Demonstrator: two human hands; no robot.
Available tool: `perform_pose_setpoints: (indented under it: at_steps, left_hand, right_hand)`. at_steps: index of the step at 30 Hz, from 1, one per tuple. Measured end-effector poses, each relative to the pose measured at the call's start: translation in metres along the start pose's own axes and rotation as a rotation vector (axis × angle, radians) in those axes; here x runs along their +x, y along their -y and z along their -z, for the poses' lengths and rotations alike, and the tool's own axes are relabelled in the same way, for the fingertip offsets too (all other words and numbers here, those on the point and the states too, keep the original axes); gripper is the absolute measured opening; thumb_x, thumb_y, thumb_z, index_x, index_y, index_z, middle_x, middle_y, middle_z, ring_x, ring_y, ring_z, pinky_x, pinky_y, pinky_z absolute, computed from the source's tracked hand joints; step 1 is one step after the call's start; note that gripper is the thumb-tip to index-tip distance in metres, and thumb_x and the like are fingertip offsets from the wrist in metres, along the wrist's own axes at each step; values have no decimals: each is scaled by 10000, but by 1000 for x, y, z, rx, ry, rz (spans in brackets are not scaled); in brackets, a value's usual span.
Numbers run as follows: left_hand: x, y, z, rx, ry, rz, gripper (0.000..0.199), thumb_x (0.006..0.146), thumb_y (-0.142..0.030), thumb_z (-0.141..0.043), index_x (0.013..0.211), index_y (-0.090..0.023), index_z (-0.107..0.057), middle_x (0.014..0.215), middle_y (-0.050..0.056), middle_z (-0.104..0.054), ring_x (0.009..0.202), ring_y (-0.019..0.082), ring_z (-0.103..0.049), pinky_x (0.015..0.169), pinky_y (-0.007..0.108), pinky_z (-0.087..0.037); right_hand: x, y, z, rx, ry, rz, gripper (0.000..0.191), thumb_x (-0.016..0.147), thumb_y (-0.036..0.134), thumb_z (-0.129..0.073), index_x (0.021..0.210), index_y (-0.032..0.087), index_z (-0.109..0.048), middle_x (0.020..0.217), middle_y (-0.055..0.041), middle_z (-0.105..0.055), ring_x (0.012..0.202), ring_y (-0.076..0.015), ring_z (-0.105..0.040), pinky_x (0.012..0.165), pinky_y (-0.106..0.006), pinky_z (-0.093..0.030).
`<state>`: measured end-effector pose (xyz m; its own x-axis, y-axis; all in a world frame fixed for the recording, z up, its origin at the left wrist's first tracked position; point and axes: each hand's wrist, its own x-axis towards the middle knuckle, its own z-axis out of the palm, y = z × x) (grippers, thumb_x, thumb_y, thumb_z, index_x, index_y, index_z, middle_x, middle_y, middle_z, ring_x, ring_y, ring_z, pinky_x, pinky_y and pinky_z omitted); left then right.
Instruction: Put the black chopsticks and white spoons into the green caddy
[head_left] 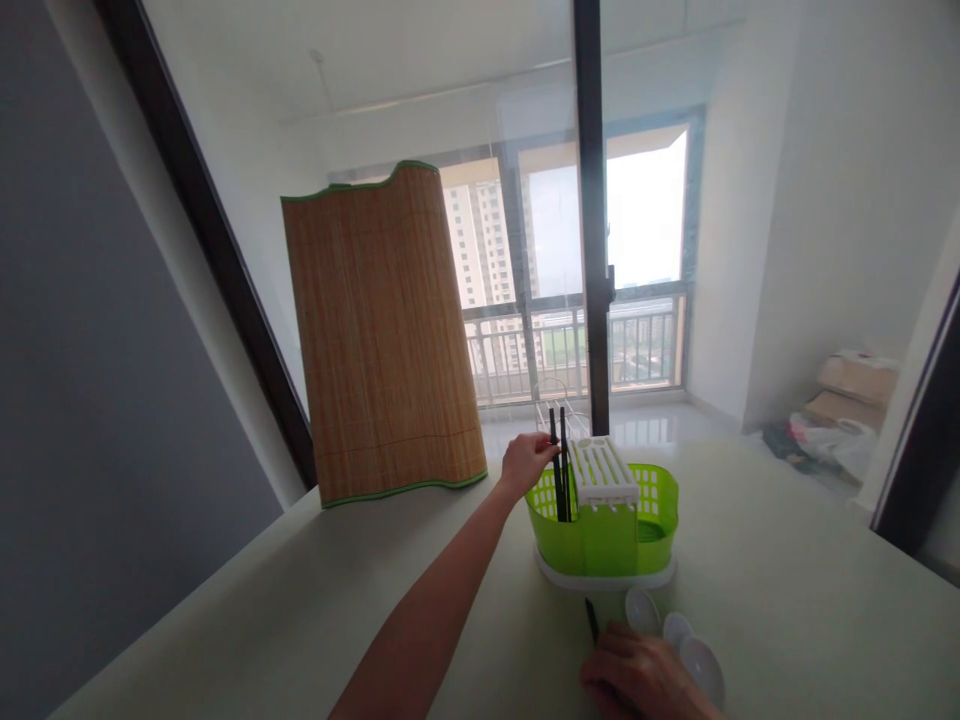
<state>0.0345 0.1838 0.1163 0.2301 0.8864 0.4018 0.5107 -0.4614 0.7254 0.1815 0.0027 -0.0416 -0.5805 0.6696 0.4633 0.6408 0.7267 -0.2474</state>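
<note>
A pair of black chopsticks [565,480] stands nr upright in the left-end section of a green basket [556,548], pinched nr the top by the fingertips of a person's left hand [529,463], grip narrow. The basket, w/ a white slotted cover [634,495] over its middle & a white base [600,582] below, sits towards the far edge of the pale surface [795,640], about midway btwn its far-left & far-right corners. Closer to the near edge, in front of the basket, the right hand [637,668] curls low over the surface, a dark stick [592,618] poking out past its fingers; can't tell if it's gripped or merely covered. Just beside that hand lie several white rounded pieces [641,611], spoon- or dish-like, exact type n/a from this angle. A bamboo mat [375,340] w/ green trim stands nr the surface's far-left corner, well apart from the work. For good handling, the chopsticks would seem best kept together & vertical, lower ends clear of the basket's rim & the cover's side, w/ the pinch high & light & no release until the ends bear firmly; the right hand should stay low, esp. so as not to nudge the white pieces.
</note>
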Motion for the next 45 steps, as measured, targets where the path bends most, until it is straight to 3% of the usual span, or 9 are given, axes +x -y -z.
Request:
perform_pose_setpoints:
  at_steps: [15,19,24,27,30,34,37,41,45]
  left_hand:
    - [-9,-3,-1,67,-83,-32,286,771,-273,-698,1050,-210,-712,932,42,-752,853,194,-693,740,319,-555]
    - [-36,1,8,42,-227,-61,325,872,-289,-558,1175,-194,-629,1123,71,-695,932,164,-659,753,281,-550]
    - [-97,16,8,-32,-356,-59,247,873,-312,-513,1030,-186,-656,989,46,-703,802,132,-636,665,231,-528]
    - [-138,25,-1,15,-250,19,229,877,-342,-488,913,-183,-648,797,10,-683,675,120,-601,579,209,-471]
    - [-172,26,-12,205,-11,92,234,860,-353,-493,771,-189,-634,641,-20,-637,577,115,-565,543,214,-405]
    - [-200,16,-28,543,275,114,322,825,-466,-517,738,-201,-678,706,41,-697,663,196,-649,607,279,-435]
    - [-204,8,-36,692,332,99,356,802,-489,-537,848,-171,-691,830,121,-715,776,272,-679,662,335,-482]
    - [-198,5,-36,792,360,138,221,768,-237,-540,902,-139,-685,873,151,-713,815,291,-683,684,357,-509]
    - [-193,9,-33,890,337,184,314,762,-7,-439,901,-114,-699,868,174,-711,815,295,-688,652,345,-508]
  right_hand:
    - [-1,1,4,-85,-12,21,161,845,169,-493,777,228,-627,695,-1,-663,666,-162,-602,560,-242,-365]
    - [-1,4,13,-149,6,-19,135,823,181,-514,740,230,-608,685,0,-662,674,-170,-591,577,-256,-354]
    - [-2,13,19,-148,81,-98,111,800,207,-556,705,222,-610,671,-8,-664,687,-186,-587,590,-271,-334]
    - [-3,18,19,-93,102,-107,107,789,201,-565,695,219,-612,671,-7,-660,686,-183,-584,588,-275,-326]
    - [-4,21,20,-25,105,-99,98,788,191,-563,714,220,-619,682,-11,-654,697,-182,-580,586,-275,-324]
    - [-5,24,22,56,98,-40,101,796,176,-546,738,214,-619,723,-18,-664,725,-186,-584,605,-279,-343]
    - [-4,26,23,120,100,34,126,835,172,-512,754,218,-599,757,-4,-677,754,-179,-584,632,-278,-358]
    - [-4,23,22,65,117,74,153,866,199,-485,748,213,-581,753,-21,-668,758,-187,-576,625,-291,-351]
    - [-4,19,24,11,145,44,146,861,190,-490,740,206,-569,763,-25,-664,774,-195,-577,631,-305,-342]
